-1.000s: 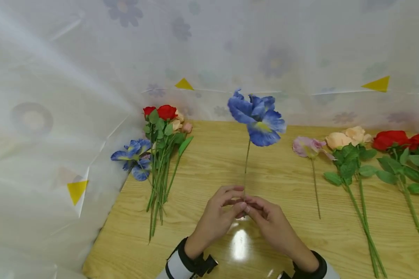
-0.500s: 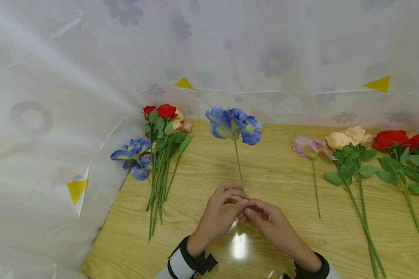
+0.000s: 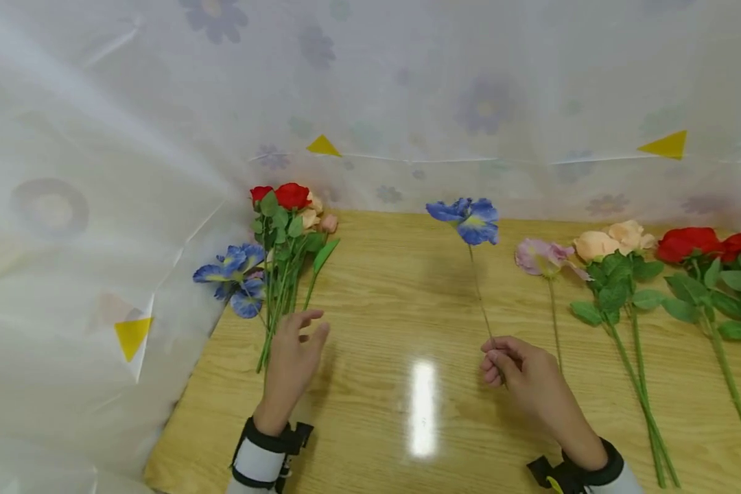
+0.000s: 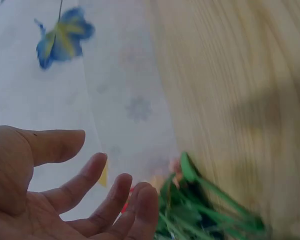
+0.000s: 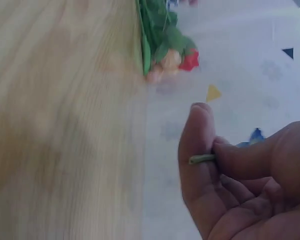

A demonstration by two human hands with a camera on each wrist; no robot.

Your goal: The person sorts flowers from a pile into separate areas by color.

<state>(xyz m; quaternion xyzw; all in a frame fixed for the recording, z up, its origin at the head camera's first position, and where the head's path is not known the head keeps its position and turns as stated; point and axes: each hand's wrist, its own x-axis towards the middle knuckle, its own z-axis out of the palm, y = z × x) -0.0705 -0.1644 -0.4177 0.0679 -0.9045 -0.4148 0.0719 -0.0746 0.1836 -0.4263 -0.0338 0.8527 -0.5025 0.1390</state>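
My right hand (image 3: 521, 370) pinches the thin stem of a blue artificial iris (image 3: 472, 221) between thumb and fingers. The bloom stands upright above the table, leaning a little left. In the right wrist view the cut stem end (image 5: 202, 158) pokes out past the thumb. My left hand (image 3: 293, 357) holds nothing, its fingers loosely spread over the lower stems of the flower bunch (image 3: 284, 274) at the left. Red roses, peach blooms and another blue iris (image 3: 231, 274) make up that bunch. Whether the left fingers touch the stems cannot be told.
A pink-purple flower (image 3: 545, 259) lies right of centre. Beside it are peach roses (image 3: 611, 241) and red roses (image 3: 688, 244) with long green stems. A pale patterned sheet (image 3: 407, 82) rises behind and left of the wooden table (image 3: 370, 425).
Both hands were together on the iris stem. The left hand has let go and moved left to the bunch; the right has carried the iris to the right.
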